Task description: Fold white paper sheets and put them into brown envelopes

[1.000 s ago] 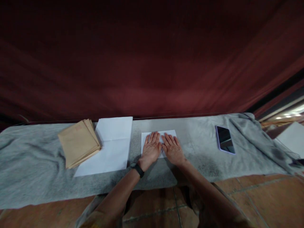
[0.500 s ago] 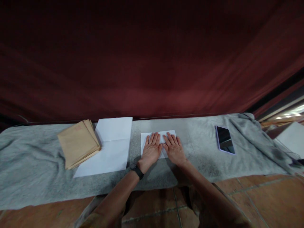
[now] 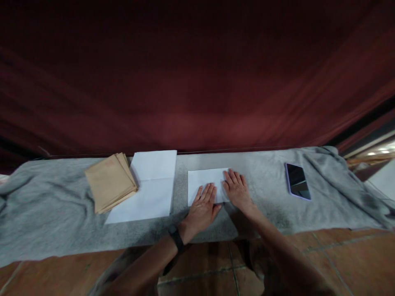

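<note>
A small folded white sheet (image 3: 204, 180) lies on the grey cloth (image 3: 55, 213) in front of me. My left hand (image 3: 203, 207), with a black wristband, rests flat on the sheet's near edge, fingers stretched out. At the sheet's right edge my right hand (image 3: 238, 190) lies flat with its fingers spread, partly on the sheet and partly on the cloth. Neither hand holds anything.
To the left lies a larger white sheet (image 3: 148, 189) with a crease, and a stack of tan envelopes (image 3: 109, 181) overlaps its left side. A dark phone (image 3: 298, 186) in a lilac case rests to the right. A dark red curtain (image 3: 197, 82) hangs behind; tiled floor lies below.
Both hands slid off the middle of the folded sheet: the left drew back toward me to its near edge, the right moved to its right edge. The view shifted slightly.
</note>
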The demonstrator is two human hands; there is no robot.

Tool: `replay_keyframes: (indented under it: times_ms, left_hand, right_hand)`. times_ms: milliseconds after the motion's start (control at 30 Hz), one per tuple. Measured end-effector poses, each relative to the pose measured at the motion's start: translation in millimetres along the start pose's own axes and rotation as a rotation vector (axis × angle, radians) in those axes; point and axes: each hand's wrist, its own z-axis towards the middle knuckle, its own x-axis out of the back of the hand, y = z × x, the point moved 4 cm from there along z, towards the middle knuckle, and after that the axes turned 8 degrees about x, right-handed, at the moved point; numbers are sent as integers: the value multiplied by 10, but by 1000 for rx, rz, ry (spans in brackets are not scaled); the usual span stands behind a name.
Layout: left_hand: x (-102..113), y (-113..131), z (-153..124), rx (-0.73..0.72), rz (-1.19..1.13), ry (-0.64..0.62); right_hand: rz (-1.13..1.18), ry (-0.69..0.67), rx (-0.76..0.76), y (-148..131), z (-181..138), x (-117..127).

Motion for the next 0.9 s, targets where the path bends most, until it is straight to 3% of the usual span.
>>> replay_keyframes:
  times_ms: [133, 367, 900]
  left_hand:
    - [-36, 115, -134, 3, 27, -3]
    - [-59, 267, -286, 27, 62, 53]
    - [53, 303, -325, -67, 143, 55]
  right_hand:
    - [43, -13, -8, -51, 41, 25]
    - [210, -96, 312, -431, 100, -3]
    - [64, -13, 183, -312, 356, -149]
